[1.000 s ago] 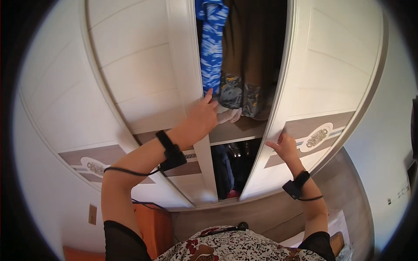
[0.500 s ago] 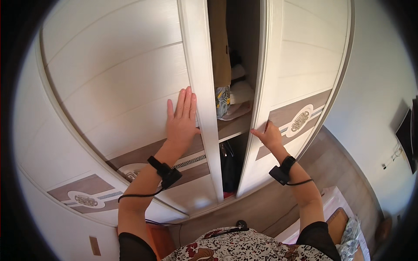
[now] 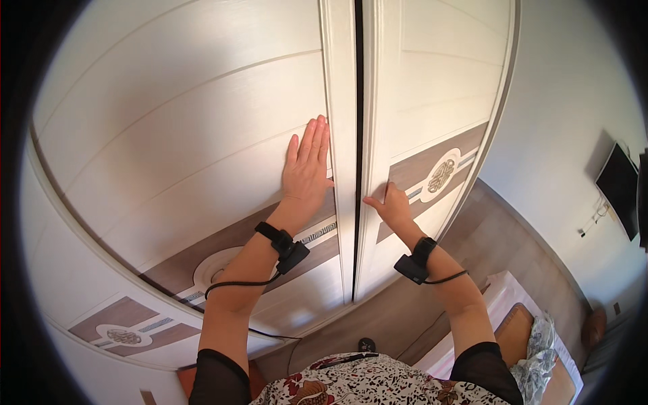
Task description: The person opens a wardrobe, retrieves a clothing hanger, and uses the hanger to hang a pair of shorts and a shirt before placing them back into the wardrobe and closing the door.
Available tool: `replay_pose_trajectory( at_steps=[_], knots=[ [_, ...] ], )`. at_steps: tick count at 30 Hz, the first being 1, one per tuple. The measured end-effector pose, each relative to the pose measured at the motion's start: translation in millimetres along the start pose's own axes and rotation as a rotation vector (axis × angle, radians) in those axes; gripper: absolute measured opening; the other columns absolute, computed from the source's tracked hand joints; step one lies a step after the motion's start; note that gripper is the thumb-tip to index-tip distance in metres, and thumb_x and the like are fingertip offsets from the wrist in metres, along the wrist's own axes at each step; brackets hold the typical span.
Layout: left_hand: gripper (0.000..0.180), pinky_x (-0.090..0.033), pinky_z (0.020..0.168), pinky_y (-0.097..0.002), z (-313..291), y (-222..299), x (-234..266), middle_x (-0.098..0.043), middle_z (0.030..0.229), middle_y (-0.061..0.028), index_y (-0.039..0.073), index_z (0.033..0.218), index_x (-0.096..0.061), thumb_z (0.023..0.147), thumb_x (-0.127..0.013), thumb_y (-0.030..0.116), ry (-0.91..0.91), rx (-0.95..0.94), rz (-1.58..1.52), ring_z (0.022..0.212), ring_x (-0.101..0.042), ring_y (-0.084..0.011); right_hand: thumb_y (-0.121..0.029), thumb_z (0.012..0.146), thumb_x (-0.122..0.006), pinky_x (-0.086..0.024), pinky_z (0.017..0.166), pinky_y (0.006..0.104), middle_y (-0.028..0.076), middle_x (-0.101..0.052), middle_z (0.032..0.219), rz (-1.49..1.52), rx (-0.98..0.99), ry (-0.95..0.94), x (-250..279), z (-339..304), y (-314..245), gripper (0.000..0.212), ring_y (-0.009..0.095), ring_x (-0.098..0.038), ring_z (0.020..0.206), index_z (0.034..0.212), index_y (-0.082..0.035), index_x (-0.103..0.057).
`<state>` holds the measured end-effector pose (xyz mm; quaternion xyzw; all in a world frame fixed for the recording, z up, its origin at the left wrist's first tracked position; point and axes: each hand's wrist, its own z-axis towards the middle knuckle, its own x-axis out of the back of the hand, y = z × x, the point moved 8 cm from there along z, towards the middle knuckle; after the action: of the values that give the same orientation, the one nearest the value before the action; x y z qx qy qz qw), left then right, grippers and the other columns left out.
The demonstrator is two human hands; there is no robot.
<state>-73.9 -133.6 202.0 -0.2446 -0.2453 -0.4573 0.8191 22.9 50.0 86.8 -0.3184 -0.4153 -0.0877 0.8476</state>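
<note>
Two white curved wardrobe doors with brown inlaid bands stand before me, a narrow dark gap between their edges. My left hand (image 3: 307, 181) lies flat on the left wardrobe door (image 3: 216, 101), fingers stretched upward and thumb toward its edge strip. On the other side of the gap, my right hand (image 3: 394, 208) has its fingers curled against the right wardrobe door (image 3: 449, 88). Its thumb reaches across the door's raised edge frame. The inside of the wardrobe is hidden. Each wrist wears a black strapped device with a cable.
At the lower right is a pale pink-and-white box or frame (image 3: 499, 287) with a brown padded piece and crinkled clear plastic. A dark screen (image 3: 617, 189) hangs on the right wall, cables below it. An orange-red object (image 3: 187, 381) shows at the lower left.
The wide opening between the doors has narrowed to a slit, hiding the clothes and bag inside. My hands have come closer together, each still on its door.
</note>
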Motion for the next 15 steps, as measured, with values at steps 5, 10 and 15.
replay_pose_trajectory(
  at_steps=[5,10,15],
  knots=[
    [0.124,-0.01,0.116,-0.0421,4.5,-2.4,-14.7,-0.014,0.157,-0.01,0.0,0.147,-0.02,0.05,-0.084,0.043,0.033,0.036,-0.003,0.145,-0.012,-0.0221,-0.045,0.074,-0.076,-0.05,0.074,0.0463,0.029,-0.063,0.085,0.024,-0.007,0.018,-4.7,0.4,3.2,0.062,0.044,-0.062,0.084,0.094,0.009,-0.054],
    [0.127,-0.009,0.116,-0.0428,1.8,-3.0,-27.8,-0.012,0.158,-0.0101,-0.001,0.147,-0.019,0.048,-0.084,0.046,-0.008,0.041,0.06,0.146,-0.01,-0.0233,-0.047,0.074,-0.076,-0.049,0.07,0.0461,0.026,-0.063,0.08,-0.029,0.033,0.12,-15.0,1.8,16.2,0.061,0.042,-0.062,0.079,0.09,0.007,-0.053],
    [0.126,-0.004,0.116,-0.0432,2.9,6.6,-26.8,-0.01,0.158,-0.0095,-0.001,0.148,-0.017,0.051,-0.083,0.049,-0.021,0.022,0.131,0.146,-0.008,-0.0233,-0.05,0.073,-0.076,-0.048,0.068,0.0462,0.023,-0.063,0.077,-0.054,-0.015,0.147,-7.0,-1.5,24.5,0.061,0.041,-0.062,0.076,0.088,0.005,-0.054]
  ],
)
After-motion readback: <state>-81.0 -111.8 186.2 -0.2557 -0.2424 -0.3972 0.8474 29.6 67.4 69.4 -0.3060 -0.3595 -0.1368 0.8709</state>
